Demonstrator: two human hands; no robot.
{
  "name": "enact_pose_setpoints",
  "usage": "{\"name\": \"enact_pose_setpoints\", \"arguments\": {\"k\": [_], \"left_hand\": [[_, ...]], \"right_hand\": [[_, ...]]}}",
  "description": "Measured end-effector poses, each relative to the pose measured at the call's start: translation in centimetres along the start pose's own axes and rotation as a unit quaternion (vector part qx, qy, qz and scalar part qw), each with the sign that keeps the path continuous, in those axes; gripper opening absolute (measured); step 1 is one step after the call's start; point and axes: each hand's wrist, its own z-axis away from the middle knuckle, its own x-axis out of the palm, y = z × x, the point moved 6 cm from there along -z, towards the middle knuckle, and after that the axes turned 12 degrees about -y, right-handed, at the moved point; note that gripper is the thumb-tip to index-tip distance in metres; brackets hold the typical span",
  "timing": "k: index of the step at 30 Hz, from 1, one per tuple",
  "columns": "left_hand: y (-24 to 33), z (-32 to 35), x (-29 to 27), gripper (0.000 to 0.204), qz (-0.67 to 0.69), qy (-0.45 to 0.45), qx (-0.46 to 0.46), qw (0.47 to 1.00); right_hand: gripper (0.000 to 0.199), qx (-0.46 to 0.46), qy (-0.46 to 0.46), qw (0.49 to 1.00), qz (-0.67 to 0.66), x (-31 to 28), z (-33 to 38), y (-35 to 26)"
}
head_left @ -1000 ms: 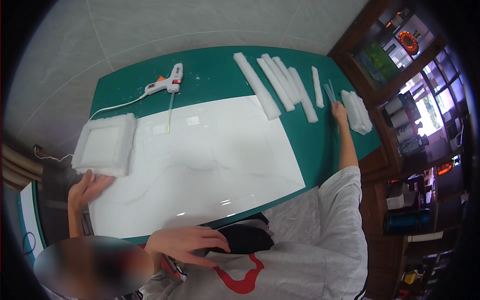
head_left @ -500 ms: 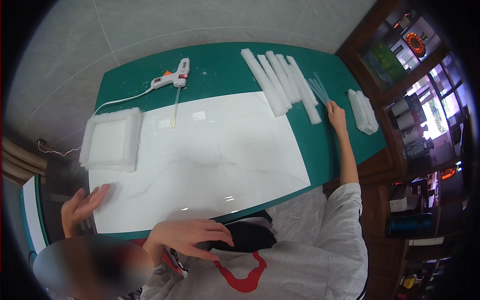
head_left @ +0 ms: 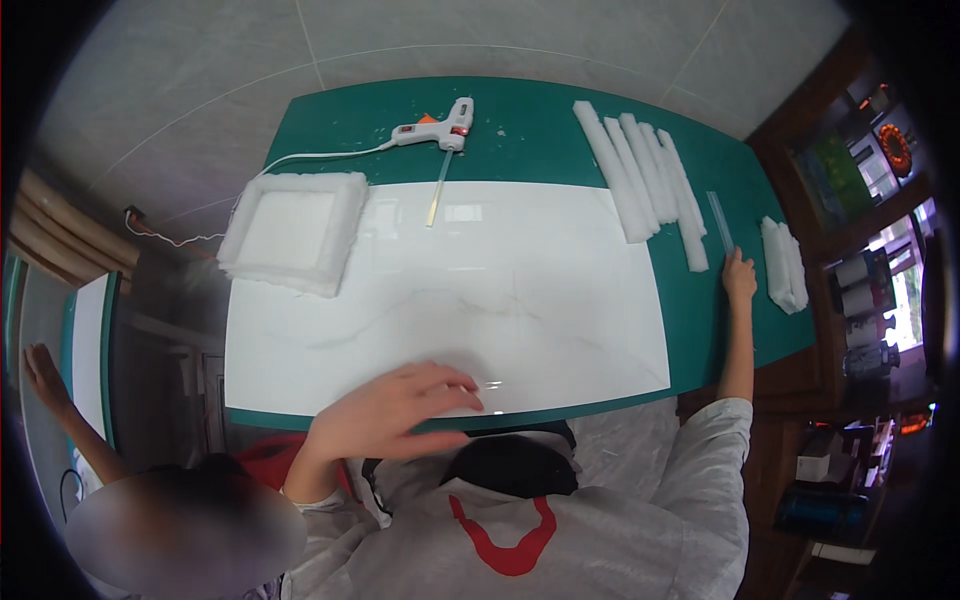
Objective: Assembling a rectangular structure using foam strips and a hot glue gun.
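The right hand (head_left: 740,275) reaches far out to the right side of the green table (head_left: 540,120), its fingers drawn together with the tips on the near end of a thin clear glue stick (head_left: 720,222) that lies on the green surface; whether it actually pinches the stick cannot be told. The stick sits between a row of white foam strips (head_left: 645,180) on its left and a small stack of white foam pieces (head_left: 783,263) on its right. The left hand (head_left: 395,410) hovers over the near edge of a large white glossy board (head_left: 450,290) that covers most of the table, fingers loosely spread and slightly curled, holding nothing; a short clear stick (head_left: 490,384) lies on the board just by its fingertips. At the far side of the table a white glue gun (head_left: 435,130) rests on the green surface, its cord trailing off to the left, with a pale stick (head_left: 436,197) lying from its nozzle onto the board. A square white foam frame (head_left: 295,232) sits at the board's far left corner. Another person's hand (head_left: 42,372) shows at the left edge, open with its fingers together.
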Motion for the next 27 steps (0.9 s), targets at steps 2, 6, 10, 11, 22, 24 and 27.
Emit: {"name": "enact_pose_setpoints", "arguments": {"k": [2,6,10,11,22,24,27], "left_hand": [[0.1,1.3,-1.5,0.026,-0.027,0.037,-0.034,0.998],[-1.9,6.1,-7.6,0.028,-0.206,0.281,-0.214,0.913],[-7.5,13.9,-12.5,0.033,-0.207,0.341,-0.364,0.841],[-10.5,16.7,-13.3,0.036,-0.144,0.367,-0.363,0.844],[-22.3,23.3,-13.0,0.046,0.235,0.437,-0.395,0.773],[-22.1,23.1,-12.9,0.043,0.243,0.45,-0.39,0.765],[-21.5,21.8,-13.0,0.04,0.242,0.465,-0.397,0.753]], "right_hand": [[0.037,-0.01,-0.018,0.999,0.041,-0.1,-0.1,-0.3],[0.039,0.011,-0.03,0.999,0.02,-0.2,0.0,1.0],[0.043,0.002,-0.052,0.998,0.016,-1.1,0.3,-0.2],[0.044,0.0,-0.072,0.997,0.01,-1.3,0.3,-0.5],[0.033,-0.186,0.123,0.965,-0.134,-9.8,5.1,-8.0],[0.03,-0.24,0.153,0.943,-0.172,-11.0,6.2,-9.6],[0.027,-0.266,0.111,0.921,-0.262,-11.3,6.8,-10.7]]}}
